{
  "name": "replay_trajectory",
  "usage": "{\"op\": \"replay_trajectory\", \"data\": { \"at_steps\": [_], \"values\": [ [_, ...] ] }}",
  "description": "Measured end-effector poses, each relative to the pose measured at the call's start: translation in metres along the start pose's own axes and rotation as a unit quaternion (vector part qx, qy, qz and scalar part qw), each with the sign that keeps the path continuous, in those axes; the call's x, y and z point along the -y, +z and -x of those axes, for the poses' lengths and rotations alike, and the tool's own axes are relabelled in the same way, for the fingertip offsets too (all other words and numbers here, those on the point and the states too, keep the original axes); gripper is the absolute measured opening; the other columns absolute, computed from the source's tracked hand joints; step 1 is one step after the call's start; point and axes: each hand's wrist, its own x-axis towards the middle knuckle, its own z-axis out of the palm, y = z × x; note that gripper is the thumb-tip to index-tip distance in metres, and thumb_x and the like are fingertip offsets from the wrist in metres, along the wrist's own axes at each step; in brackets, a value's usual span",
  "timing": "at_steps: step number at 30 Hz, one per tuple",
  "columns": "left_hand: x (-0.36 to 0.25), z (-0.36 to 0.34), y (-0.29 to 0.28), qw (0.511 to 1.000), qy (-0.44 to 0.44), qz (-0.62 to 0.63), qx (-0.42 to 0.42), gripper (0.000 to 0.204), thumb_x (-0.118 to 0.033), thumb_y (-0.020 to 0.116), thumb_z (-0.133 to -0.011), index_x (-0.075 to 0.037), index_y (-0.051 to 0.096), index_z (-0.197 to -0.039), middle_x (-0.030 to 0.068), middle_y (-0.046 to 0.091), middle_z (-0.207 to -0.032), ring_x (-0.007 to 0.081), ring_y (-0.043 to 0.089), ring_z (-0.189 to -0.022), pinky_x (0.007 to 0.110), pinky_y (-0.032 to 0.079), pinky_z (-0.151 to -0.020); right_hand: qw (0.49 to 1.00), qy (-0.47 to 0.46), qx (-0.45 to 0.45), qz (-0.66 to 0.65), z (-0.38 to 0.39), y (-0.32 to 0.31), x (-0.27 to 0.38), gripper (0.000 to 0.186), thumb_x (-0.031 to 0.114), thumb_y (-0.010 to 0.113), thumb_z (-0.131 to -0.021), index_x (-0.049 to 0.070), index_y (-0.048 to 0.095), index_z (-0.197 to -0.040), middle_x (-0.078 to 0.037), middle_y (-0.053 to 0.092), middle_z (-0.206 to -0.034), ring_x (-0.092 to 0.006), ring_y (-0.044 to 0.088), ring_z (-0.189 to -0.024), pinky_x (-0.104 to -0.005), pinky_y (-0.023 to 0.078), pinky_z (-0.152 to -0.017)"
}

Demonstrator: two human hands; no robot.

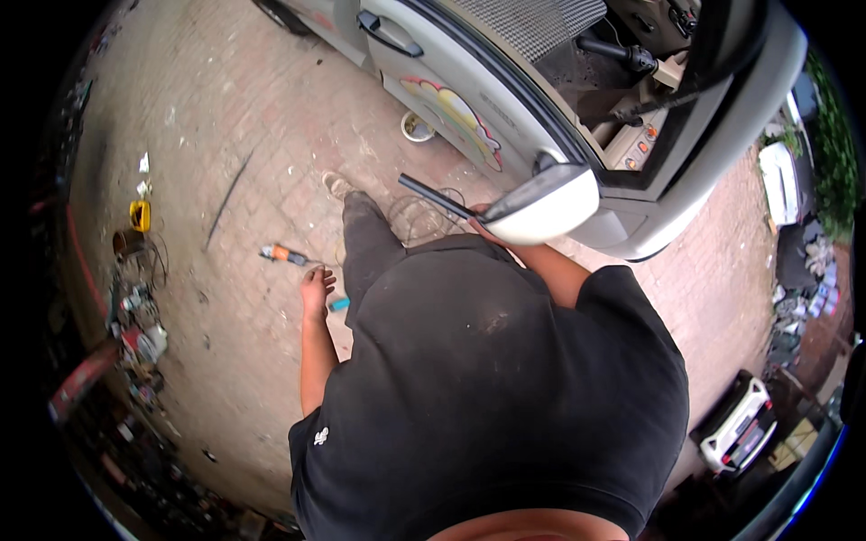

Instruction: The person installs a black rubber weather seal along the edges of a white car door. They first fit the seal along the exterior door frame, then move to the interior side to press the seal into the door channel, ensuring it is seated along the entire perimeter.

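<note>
A: Car (577, 207) first: white, door (451, 99) swung open, its mirror (546, 206) right at chest height.

B: And the right hand (478, 216)?

A: Mostly hidden behind the mirror. It seems clamped on a dark strip (433, 196) that juts left, though I cannot tell the grip for sure.

B: Left hand (316, 287)?

A: Hanging loose, fingers apart, empty, above the brick floor (234, 180). A grinder (284, 255) lies just beyond it.

B: Risks?

A: I'd judge the strip could scrape the door paint if swung, and the wire loops (419, 216) by the foot could snag a step.
</note>
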Motion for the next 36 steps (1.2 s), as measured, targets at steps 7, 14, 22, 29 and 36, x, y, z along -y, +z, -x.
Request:
{"op": "replay_trajectory", "data": {
  "at_steps": [7, 14, 22, 29, 36],
  "values": [
    [-0.175, -0.123, 0.003, 0.951, 0.083, -0.151, 0.257, 0.036, -0.029, 0.057, -0.097, -0.002, 0.062, -0.121, 0.0072, 0.069, -0.106, 0.0164, 0.064, -0.091, 0.032, 0.049, -0.076, 0.986, 0.088, -0.099, -0.102, -0.102, 0.038, 0.141, 0.026, 0.019, 0.07, -0.087, 0.003, 0.069, -0.108, -0.015, 0.071, -0.092, -0.0262, 0.068, -0.085, -0.0366, 0.053, -0.078],
    [-0.353, -0.125, 0.033, 0.822, 0.15, -0.178, 0.52, 0.052, -0.037, 0.053, -0.102, 0.001, 0.051, -0.137, 0.0126, 0.064, -0.123, 0.0201, 0.065, -0.1, 0.033, 0.051, -0.083, 0.973, 0.003, -0.079, -0.218, -0.224, 0.033, 0.299, 0.031, 0.013, 0.073, -0.087, 0.005, 0.059, -0.113, -0.011, 0.07, -0.089, -0.0196, 0.065, -0.081, -0.0342, 0.051, -0.076],
    [-0.459, -0.191, 0.005, 0.869, 0.169, 0.014, 0.466, 0.049, -0.038, 0.042, -0.105, 0.007, 0.056, -0.117, 0.0248, 0.066, -0.114, 0.026, 0.065, -0.1, 0.035, 0.056, -0.077, 0.844, 0.071, -0.506, 0.161, -0.323, -0.016, 0.331, 0.05, 0.036, 0.066, -0.09, -0.001, 0.054, -0.122, -0.024, 0.062, -0.118, -0.04, 0.056, -0.116, -0.0468, 0.044, -0.101],
    [-0.555, -0.282, -0.066, 0.923, 0.212, 0.058, 0.317, 0.045, -0.041, 0.043, -0.105, 0.001, 0.058, -0.113, 0.0212, 0.067, -0.114, 0.0235, 0.066, -0.101, 0.032, 0.056, -0.07, 0.775, 0.307, -0.486, 0.264, -0.374, -0.054, 0.296, 0.052, 0.048, 0.062, -0.09, -0.003, 0.063, -0.103, -0.02, 0.063, -0.104, -0.0368, 0.056, -0.105, -0.0481, 0.034, -0.104],
    [-0.6, -0.353, -0.094, 0.939, 0.178, 0.05, 0.29, 0.044, -0.041, 0.041, -0.105, -0.002, 0.059, -0.112, 0.0169, 0.067, -0.113, 0.0207, 0.065, -0.102, 0.031, 0.055, -0.07, 0.759, 0.339, -0.482, 0.276, -0.384, -0.056, 0.3, 0.051, 0.051, 0.061, -0.089, 0.0, 0.064, -0.091, -0.018, 0.064, -0.094, -0.0352, 0.057, -0.098, -0.0474, 0.037, -0.098]
  ]
}}
